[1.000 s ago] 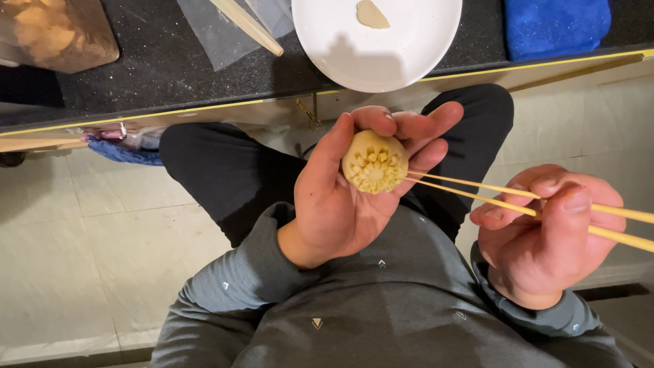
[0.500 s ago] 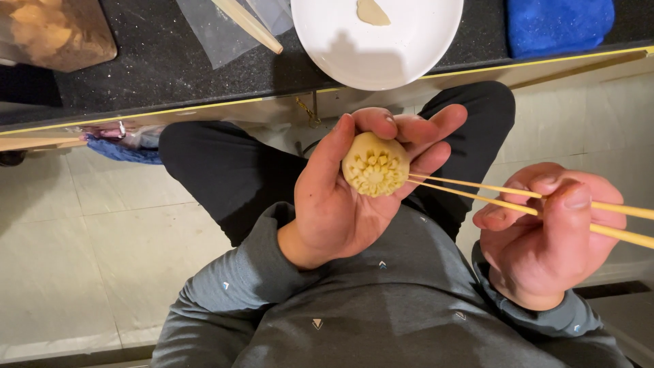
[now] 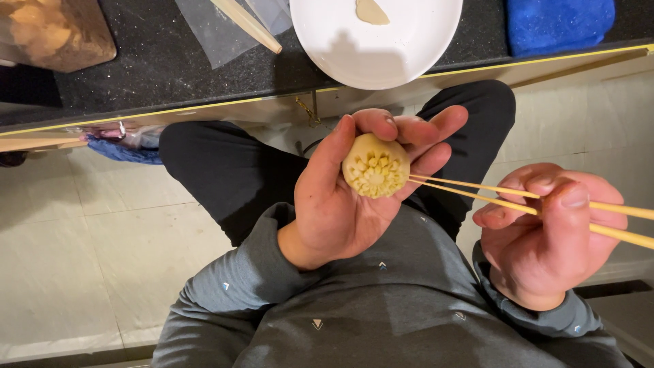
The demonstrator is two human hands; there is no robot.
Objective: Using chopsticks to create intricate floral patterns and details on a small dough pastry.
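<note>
The left hand cups a pale dough ball in curled fingers, its top pinched into petal-like ridges, held above the lap and below the counter's front edge. The right hand is closed around a pair of chopsticks, whose tips touch the ball's right side. On the dark counter a white plate overhangs the front edge, a scrap of dough on it. A blue cloth lies at the counter's right end.

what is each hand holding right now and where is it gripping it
The left hand cradles a patterned dough ball in its curled fingers. The right hand pinches a pair of chopsticks near mid-length.
</note>
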